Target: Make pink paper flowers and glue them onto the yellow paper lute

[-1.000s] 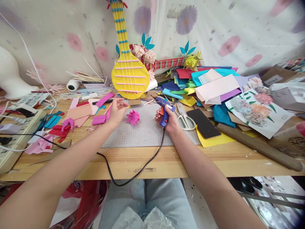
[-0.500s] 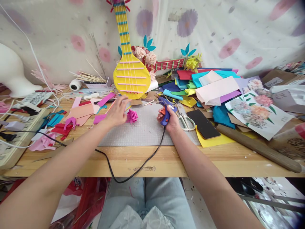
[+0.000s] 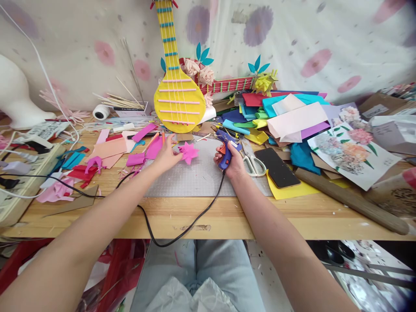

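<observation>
My left hand (image 3: 167,154) is over the left part of the grey cutting mat (image 3: 208,180), its fingertips at the edge of a magenta paper flower (image 3: 188,153). The flower shows a flat, star-shaped side, and the fingers behind it are partly hidden. Wrapped in my right hand (image 3: 236,164) is a blue glue gun (image 3: 225,160) with an orange trigger, its nozzle pointing away from me. A black cord (image 3: 182,239) hangs from its handle past the table edge. White-handled scissors (image 3: 255,164) lie just right of that hand.
A yellow paper lute (image 3: 180,104) leans at the back. Coloured paper sheets (image 3: 297,121) are piled at back right. A black phone (image 3: 277,167) and a wooden stick (image 3: 351,201) lie to the right. Pink scraps (image 3: 135,159) and a power strip (image 3: 29,186) are at left.
The magenta flower has turned from its ruffled side to its star-shaped side and shifted slightly right with my left hand. My right hand keeps the glue gun in place.
</observation>
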### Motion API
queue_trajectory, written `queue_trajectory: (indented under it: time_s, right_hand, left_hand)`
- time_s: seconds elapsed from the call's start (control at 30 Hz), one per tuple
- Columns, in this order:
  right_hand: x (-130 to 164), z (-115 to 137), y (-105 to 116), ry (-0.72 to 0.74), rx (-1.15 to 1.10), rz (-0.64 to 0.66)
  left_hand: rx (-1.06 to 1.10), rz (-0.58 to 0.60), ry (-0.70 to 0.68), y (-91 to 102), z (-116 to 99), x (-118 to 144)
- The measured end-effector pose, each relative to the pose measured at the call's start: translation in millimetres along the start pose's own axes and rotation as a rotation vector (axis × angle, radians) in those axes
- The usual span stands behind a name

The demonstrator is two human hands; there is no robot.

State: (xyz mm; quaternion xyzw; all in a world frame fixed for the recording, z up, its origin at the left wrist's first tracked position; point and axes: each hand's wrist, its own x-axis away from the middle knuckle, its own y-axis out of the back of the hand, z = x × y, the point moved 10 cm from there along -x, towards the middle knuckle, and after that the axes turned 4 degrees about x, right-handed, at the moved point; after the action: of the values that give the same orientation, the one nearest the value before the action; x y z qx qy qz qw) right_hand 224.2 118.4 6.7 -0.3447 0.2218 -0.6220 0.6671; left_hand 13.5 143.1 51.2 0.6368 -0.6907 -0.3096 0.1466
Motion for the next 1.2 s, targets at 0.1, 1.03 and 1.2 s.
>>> queue_trajectory:
  time_s: [0.1, 1.03, 1.2]
  right_hand:
    - [-0.8, -0.2, 1.7, -0.003, 0.002, -0.008]
    - [3.6, 19.5, 15.5, 0.170, 0.311, -0.141]
    - [12.2, 43.5, 33.7, 0.359, 0.915, -0.435]
  left_hand:
    - [0.059, -0.038, 0.069, -6.5, 7.6, 0.1]
    - [-0.103, -0.666, 0.088, 141.5, 74.9, 68.5]
    - [-0.120, -0.737, 0.126, 151.7, 76.8, 73.6]
